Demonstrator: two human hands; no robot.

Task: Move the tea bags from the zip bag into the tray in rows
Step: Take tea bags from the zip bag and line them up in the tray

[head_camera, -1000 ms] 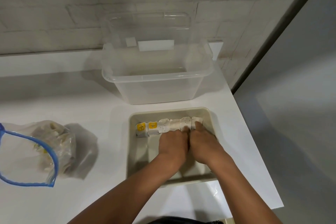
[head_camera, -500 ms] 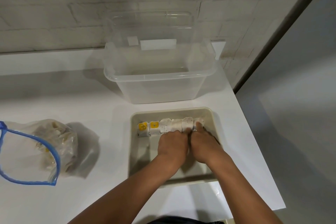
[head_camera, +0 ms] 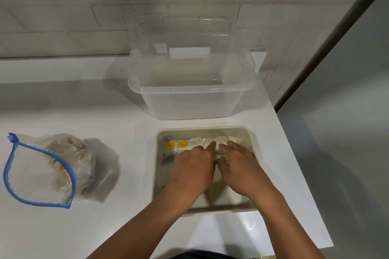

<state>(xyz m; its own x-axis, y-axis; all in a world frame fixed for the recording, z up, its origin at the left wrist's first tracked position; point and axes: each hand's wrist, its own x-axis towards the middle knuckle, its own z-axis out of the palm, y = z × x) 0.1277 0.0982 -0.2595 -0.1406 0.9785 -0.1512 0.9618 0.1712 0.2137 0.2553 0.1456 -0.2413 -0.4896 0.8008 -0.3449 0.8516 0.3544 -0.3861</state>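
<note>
Six or so tea bags stood in a single row along the far wall of the beige tray, the two at the left end of the row showing yellow labels and the rest plain white. Both hands were down inside the tray, side by side and nearly touching, just on the near side of that row. The left hand lay palm-down with its fingers extended onto the middle of the row, touching the white bags. The right hand lay next to it with fingers stretched toward the row's right end; a bit of white bag with a yellow spot showed at its thumb, but whether that hand gripped it could not be told. To the left of the tray, well apart from it, the zip bag with the blue seal lay on the white counter, its mouth open and more tea bags bunched inside. Just beyond the tray's far wall stood a clear plastic bin, with a white brick wall behind it.
</note>
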